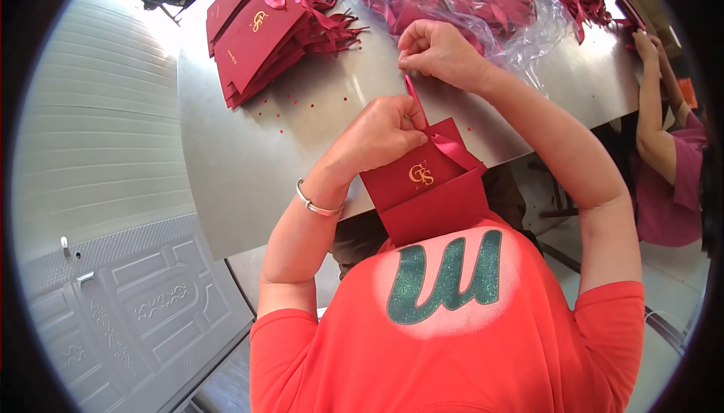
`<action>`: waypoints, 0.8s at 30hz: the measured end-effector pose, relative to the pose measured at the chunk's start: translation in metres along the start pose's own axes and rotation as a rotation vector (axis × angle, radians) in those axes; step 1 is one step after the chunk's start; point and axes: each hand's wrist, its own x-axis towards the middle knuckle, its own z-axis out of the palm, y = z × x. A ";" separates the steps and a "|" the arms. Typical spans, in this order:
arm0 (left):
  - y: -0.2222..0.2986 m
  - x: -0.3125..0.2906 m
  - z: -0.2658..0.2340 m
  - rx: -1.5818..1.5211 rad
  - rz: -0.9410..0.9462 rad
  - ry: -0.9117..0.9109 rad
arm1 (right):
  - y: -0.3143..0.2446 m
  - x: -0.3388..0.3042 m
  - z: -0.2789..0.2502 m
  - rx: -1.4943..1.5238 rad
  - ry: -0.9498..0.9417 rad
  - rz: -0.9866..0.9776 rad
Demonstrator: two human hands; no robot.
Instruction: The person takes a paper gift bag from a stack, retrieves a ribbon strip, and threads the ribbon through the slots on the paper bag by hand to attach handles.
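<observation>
A dark red paper gift bag (pixel 400 194) with gold lettering lies tilted at the table's near edge, against my chest. My left hand (pixel 381 132) is closed in a pinch at the bag's upper edge, where a pink-red ribbon (pixel 411 89) comes out. Farther up, my right hand (pixel 437 51) pinches the end of that ribbon, which runs taut between the two hands. Another stretch of ribbon (pixel 450 149) loops loosely over the bag's right side. My fingers hide the spot where the ribbon meets the bag.
On the metal table (pixel 249 160), a stack of similar red bags (pixel 260 36) with ribbons lies at the far left. Clear plastic (pixel 483 6) covers more red bags at the back. Small red dots are scattered about. At right, another person's arms (pixel 654 111) reach in.
</observation>
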 end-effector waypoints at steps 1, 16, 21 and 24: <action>-0.002 0.001 -0.001 0.006 0.001 0.006 | 0.006 0.004 0.001 -0.009 0.027 -0.048; -0.002 0.003 0.000 0.127 -0.066 0.053 | 0.014 0.010 0.008 -0.035 0.148 -0.076; 0.002 0.001 0.001 0.157 -0.062 0.101 | 0.012 0.002 0.007 0.025 0.146 -0.011; 0.003 0.002 0.002 0.158 -0.078 0.102 | 0.005 -0.002 0.006 0.036 0.123 0.042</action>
